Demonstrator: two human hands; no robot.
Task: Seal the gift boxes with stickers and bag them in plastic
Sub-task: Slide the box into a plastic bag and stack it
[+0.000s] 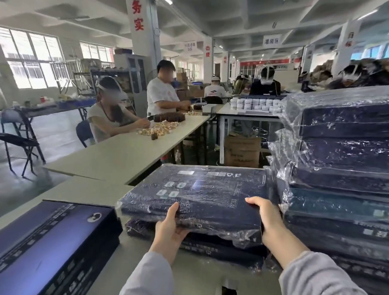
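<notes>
The left hand (170, 224) grips the near edge of a plastic-bagged navy gift box (198, 196), thumb on top and fingers curled beneath, while the right hand (268, 219) clasps its near right corner with the fingers wrapped over the top. That box sits above a second bagged box (218, 248) on the pale worktable (87, 191). A tall stack of bagged boxes (344, 165) stands just beside it on the right, an unbagged gift box (44, 241) lies to the left, and two seated workers (114, 115) sit at a long table (122, 153) beyond.
</notes>
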